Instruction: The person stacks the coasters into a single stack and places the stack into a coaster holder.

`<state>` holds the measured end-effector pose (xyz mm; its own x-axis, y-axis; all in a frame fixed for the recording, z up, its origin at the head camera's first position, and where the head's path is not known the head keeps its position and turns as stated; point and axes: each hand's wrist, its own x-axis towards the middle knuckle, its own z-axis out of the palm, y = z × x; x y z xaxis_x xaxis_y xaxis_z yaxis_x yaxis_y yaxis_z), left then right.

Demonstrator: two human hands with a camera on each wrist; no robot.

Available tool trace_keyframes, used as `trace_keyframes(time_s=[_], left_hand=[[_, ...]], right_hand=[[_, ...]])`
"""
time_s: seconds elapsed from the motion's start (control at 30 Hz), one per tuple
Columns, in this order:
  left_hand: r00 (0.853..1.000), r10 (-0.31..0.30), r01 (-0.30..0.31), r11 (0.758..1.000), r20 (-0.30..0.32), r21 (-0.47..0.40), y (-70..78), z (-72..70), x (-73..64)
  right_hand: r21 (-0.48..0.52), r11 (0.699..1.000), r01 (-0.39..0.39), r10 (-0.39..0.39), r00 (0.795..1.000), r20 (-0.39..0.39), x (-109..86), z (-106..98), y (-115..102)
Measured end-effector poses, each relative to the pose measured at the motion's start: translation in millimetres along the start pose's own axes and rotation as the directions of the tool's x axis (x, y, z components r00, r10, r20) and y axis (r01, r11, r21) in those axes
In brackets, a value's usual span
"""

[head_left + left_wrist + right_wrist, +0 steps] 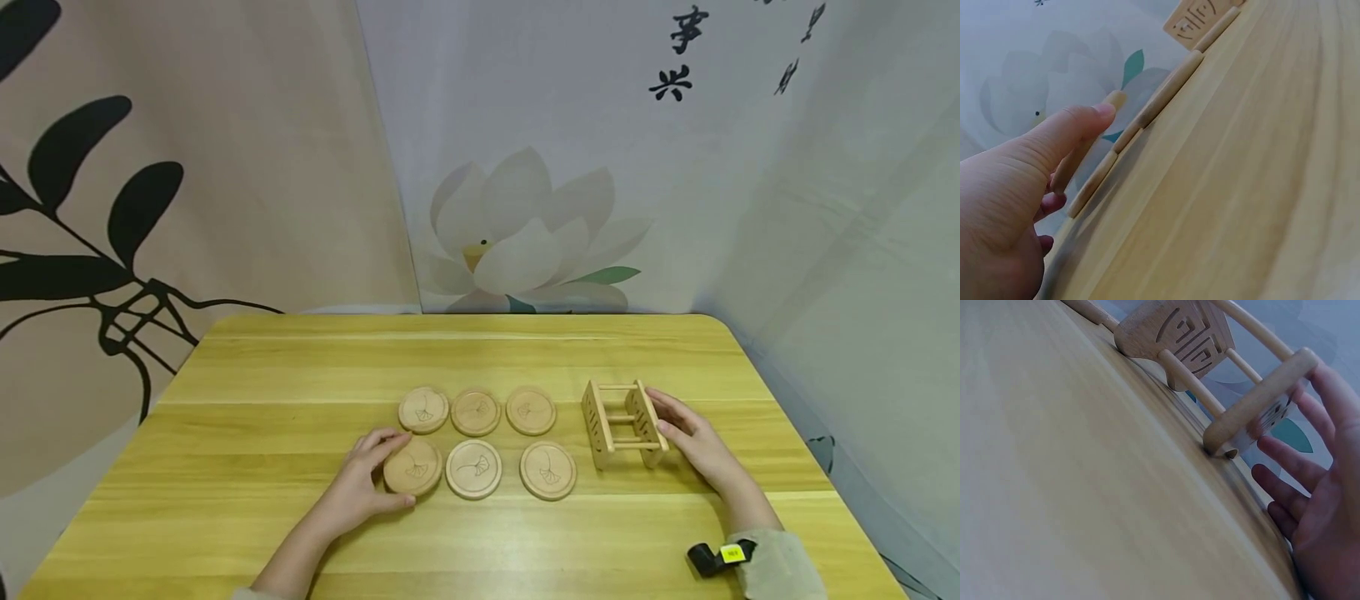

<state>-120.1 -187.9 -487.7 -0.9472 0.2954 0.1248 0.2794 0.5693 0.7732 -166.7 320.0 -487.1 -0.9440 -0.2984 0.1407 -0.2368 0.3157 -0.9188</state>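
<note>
My left hand pinches a round wooden coaster by its edge, thumb in front and fingers behind. In the left wrist view this coaster is tilted and raised above the others. Engraved with a leaf on a stem, the other coasters lie flat: one behind the held coaster, a paler one just to its right. At the right stands a small wooden rack with slotted end panels joined by rods. Straight, spread fingers of my right hand touch its right end panel.
More coasters lie between the hands: two in the back row and one front right. Everything rests on a wood-grain table with rounded far corners. A printed curtain hangs behind. A black strap device sits at the right wrist.
</note>
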Motion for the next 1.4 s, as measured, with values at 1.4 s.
trace_keyframes(time_s=[1.4], left_hand=[[0.990,0.126,-0.122,0.990,0.064,-0.067,22.3,34.6,22.5]], right_hand=[[-0.016,1.000,-0.002,0.002,1.000,0.001,-0.9,-0.6,-0.9]])
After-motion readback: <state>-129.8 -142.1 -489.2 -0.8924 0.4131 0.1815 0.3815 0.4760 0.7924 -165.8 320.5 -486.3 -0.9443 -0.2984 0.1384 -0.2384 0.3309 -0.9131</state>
